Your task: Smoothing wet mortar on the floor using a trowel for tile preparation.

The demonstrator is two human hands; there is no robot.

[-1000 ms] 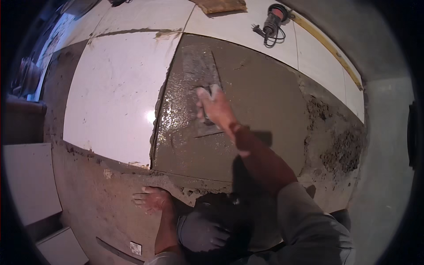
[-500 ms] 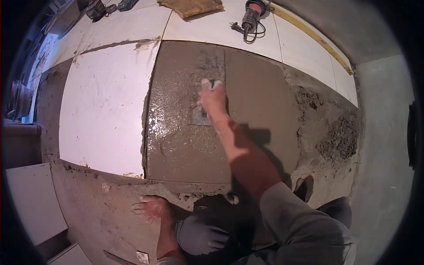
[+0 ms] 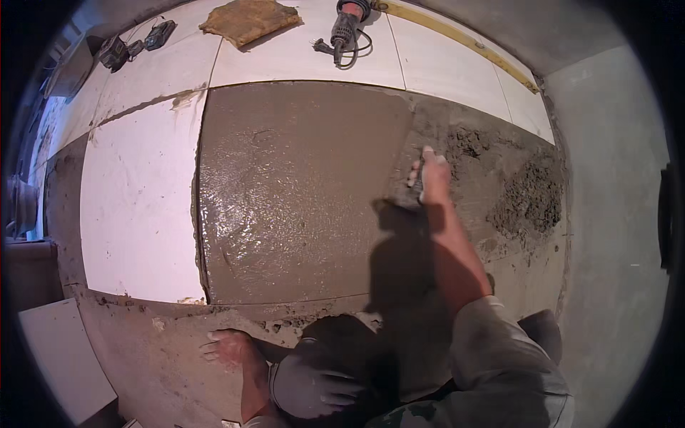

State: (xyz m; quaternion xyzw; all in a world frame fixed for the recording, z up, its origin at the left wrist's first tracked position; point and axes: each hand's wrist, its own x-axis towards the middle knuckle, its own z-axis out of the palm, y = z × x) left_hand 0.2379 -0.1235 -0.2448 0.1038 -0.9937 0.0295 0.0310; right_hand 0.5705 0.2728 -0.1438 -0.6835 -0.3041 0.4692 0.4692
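My right hand (image 3: 435, 171) is closed on a blurred flat trowel (image 3: 407, 146), which lies over the right edge of the wet grey mortar bed (image 3: 285, 185), where rougher grey material with dark crumbs (image 3: 524, 196) begins. My left hand (image 3: 227, 348) rests on the bare concrete floor (image 3: 153, 353) below the bed, fingers spread, holding nothing. A large white tile (image 3: 135, 207) borders the mortar on the left. My bent knee in grey (image 3: 307, 385) is beside my left hand.
Along the top, white tiles (image 3: 449, 78) carry a red-and-black power tool with cord (image 3: 346, 36), a yellow level (image 3: 457, 36), a brown pad (image 3: 250, 21) and dark battery tools (image 3: 114, 53). A grey wall (image 3: 610, 214) stands at right; loose white boards (image 3: 68, 357) lie lower left.
My right hand with the trowel has moved right, from the middle of the mortar to its right edge, leaving the bed smoother. The view has shifted, bringing more upper-left tools into sight.
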